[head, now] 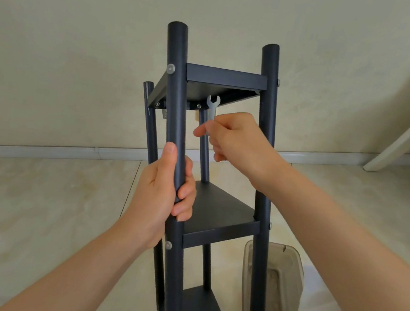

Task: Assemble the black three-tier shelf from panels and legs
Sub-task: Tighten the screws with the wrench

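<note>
– Between my two hands, the black shelf (pixel 218 230) stands upright on the pale floor (pixel 38 199), with all three panels hung on its tube legs.

– How will it handle?

– My judgement: stiff metal and light enough to steady one-handed, but tall and narrow, so liable to tip. The painted tubes look smooth, perhaps slippery.

– Where is your hold?

– My left hand (pixel 160 196) wraps the nearest leg (pixel 177 87), fingers (pixel 185 194) curled round the tube and the thumb lying up along it. The middle panel (pixel 218 203) sits just past those fingers. I would hold it there, mid-leg, rather than by a thin panel edge.

– And the right?

– My right hand (pixel 237 136) pinches a small grey wrench (pixel 212 109) by its handle, the other fingers loosely curled. Its open head points up, just above my fingertips and right under the top panel (pixel 225 77), beside a nut. I cannot tell whether it touches the nut.

– Beyond that?

– Below my right wrist, a clear plastic bin (pixel 277 275) sits on the floor behind the right-hand leg.
</note>
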Demonstrator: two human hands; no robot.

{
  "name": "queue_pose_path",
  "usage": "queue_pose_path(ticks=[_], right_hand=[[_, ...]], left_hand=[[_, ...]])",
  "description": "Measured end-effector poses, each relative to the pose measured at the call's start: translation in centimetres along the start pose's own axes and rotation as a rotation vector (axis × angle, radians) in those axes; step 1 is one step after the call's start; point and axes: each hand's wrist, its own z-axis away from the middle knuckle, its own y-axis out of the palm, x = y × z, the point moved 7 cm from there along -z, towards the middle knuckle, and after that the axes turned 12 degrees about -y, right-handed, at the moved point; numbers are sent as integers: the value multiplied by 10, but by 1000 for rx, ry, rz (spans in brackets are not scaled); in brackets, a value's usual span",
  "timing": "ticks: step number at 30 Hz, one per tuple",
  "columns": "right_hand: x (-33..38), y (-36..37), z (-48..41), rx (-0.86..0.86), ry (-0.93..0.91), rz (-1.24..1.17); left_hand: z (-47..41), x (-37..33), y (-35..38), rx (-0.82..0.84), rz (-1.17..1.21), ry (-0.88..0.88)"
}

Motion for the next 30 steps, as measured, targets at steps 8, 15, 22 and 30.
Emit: queue_pose_path(ticks=[8, 15, 22, 30], right_hand=[[4, -3, -9, -45, -2, -45], [10, -4, -13, -74, -56, -53], [13, -1, -14, -37, -77, -24], [16, 0, -17, -66, -100, 33]], left_hand=[[2, 4, -4, 3, -10, -12], [4, 3, -3, 10, 5, -31], [5, 2, -3, 7, -2, -39], [6, 3, -4, 8, -17, -52]])
